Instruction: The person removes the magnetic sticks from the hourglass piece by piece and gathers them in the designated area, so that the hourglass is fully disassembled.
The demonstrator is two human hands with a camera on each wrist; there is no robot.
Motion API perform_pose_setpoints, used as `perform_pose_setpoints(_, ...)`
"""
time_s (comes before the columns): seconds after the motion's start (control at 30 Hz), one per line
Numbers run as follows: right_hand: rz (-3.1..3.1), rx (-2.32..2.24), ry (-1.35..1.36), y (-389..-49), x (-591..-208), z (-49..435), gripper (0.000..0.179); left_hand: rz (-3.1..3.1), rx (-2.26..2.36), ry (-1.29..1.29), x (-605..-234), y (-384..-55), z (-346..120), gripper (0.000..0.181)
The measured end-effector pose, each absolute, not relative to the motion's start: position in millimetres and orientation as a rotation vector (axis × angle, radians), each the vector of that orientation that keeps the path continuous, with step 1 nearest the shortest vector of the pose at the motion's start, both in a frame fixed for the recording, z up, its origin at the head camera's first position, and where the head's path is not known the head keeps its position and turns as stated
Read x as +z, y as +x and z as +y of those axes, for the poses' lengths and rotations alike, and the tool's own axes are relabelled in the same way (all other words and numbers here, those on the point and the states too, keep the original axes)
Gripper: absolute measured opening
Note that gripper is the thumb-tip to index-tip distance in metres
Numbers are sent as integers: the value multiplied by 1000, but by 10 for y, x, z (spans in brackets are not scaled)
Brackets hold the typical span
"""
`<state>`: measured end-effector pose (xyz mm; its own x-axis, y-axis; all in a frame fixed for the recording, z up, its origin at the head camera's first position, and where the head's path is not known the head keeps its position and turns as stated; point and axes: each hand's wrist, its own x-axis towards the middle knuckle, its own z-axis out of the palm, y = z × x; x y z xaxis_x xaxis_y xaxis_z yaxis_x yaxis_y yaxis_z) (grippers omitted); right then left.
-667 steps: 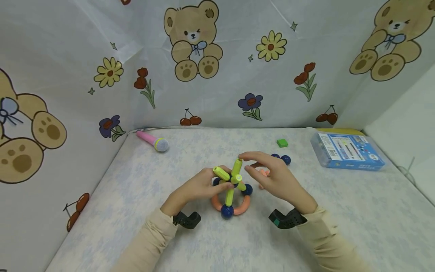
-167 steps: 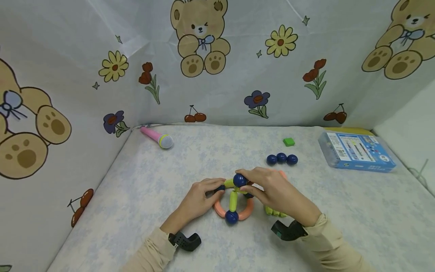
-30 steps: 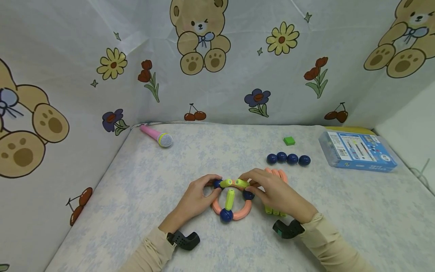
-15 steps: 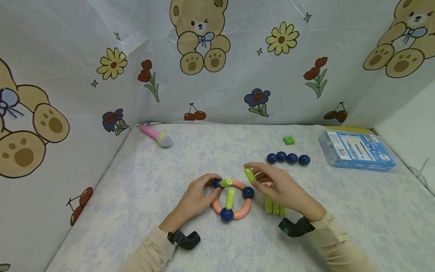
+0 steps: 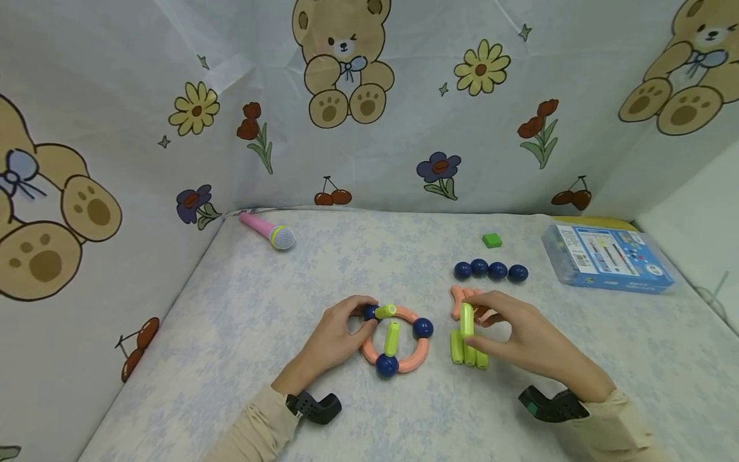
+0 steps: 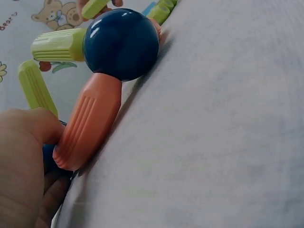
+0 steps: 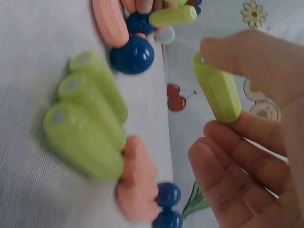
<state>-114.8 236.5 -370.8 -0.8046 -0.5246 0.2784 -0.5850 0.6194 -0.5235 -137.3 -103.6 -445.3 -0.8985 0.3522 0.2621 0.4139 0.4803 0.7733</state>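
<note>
In the head view, the left grip [image 5: 337, 341] is closed round a blue ball [image 5: 371, 312] of the ring [image 5: 414, 362]; the right grip [image 5: 516, 330] pinches a green stick [image 5: 467, 319] end to end, three sticks [image 5: 469, 354] just below it; in the left wrist view, a pink arc [image 6: 92, 121] runs from the left grip to another ball [image 6: 121, 45]; in the right wrist view, the held stick is clear of the bench [image 7: 28, 38].

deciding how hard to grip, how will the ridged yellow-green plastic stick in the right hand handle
The stick is probably stiff: it looks straight, pinched by the right hand. Its ridges likely help grip, though rounded sides might let it roll.
</note>
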Motion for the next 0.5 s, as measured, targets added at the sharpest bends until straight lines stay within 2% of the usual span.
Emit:
perform_pose_setpoints(0.13, -2748, 920, 923, -1074, -3799, 2578, 48, -2655, -1388, -686, -4439, -1369, -1036, 35)
perform_pose_setpoints(0.5, -2941, 801, 897, -1057, -4007, 2899, 49, -2675, -1342, -699, -4424, -1361, -1036, 35)
